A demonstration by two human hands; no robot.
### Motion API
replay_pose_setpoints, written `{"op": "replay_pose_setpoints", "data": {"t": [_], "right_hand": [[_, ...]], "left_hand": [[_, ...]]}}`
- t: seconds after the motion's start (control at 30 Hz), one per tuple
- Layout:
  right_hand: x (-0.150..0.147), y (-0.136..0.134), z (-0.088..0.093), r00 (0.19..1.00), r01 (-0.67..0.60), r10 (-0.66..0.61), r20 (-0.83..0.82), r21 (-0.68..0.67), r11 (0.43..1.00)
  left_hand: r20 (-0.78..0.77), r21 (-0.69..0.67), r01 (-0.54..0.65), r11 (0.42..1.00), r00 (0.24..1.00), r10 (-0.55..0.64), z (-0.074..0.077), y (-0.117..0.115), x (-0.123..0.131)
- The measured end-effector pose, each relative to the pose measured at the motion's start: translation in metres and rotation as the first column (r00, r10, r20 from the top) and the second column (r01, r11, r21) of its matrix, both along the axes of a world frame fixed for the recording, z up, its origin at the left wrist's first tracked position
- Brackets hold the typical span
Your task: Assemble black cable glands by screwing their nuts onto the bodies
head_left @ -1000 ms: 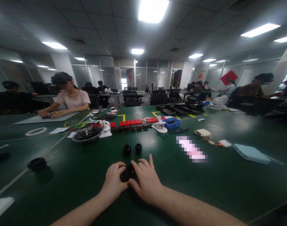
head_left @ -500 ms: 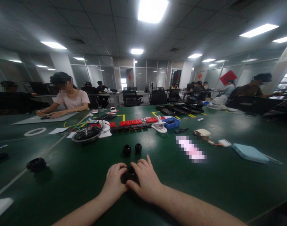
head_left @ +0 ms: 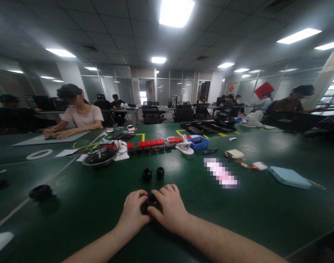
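Observation:
A black round part with a hole in its top sits low between my two hands, near the front of the green table. My left hand grips its left side with bent fingers. From the right, my right hand holds the same part between thumb and fingers. Its lower side is hidden by my hands. Just beyond them stand two smaller black round parts, one at the left and one at the right, slightly apart.
Another black round part lies far left. Across the green table are a cable-filled bowl, red blocks, a white stand, a blue bin and a light-blue case. A person sits across at the left.
My right hand's raised finger has come down and curled in beside the others. The hole in the black part shows more clearly. The whole view has shifted slightly.

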State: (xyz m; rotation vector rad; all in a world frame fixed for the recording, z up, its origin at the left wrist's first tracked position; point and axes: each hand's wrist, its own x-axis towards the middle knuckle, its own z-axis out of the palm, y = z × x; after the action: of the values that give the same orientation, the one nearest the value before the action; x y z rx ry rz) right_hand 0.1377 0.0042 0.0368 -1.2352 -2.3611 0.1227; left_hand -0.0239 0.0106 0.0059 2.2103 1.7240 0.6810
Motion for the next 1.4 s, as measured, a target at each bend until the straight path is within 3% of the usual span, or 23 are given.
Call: {"op": "replay_pose_setpoints", "data": {"t": [0.37,0.77,1.07,1.4], "right_hand": [[0.0,0.001,-0.001,1.0,0.003,-0.003,-0.016,0.0,1.0],[-0.001,0.002,-0.007,0.997,-0.019,0.018,-0.076,-0.009,1.0],[-0.004,-0.001,-0.001,0.99,-0.07,0.066,-0.124,-0.025,0.997],[-0.008,-0.003,0.007,0.982,-0.18,0.179,-0.061,-0.014,0.984]], "left_hand": [[0.004,-0.013,0.031,0.999,0.999,-0.031,0.005,-0.003,0.0],[0.034,-0.029,0.086,0.996,0.996,-0.085,0.0,0.001,-0.003],[-0.008,-0.043,0.077,0.996,0.997,-0.077,0.004,-0.001,0.0],[-0.008,-0.066,0.09,0.994,0.996,-0.091,-0.003,0.002,-0.001]]}}
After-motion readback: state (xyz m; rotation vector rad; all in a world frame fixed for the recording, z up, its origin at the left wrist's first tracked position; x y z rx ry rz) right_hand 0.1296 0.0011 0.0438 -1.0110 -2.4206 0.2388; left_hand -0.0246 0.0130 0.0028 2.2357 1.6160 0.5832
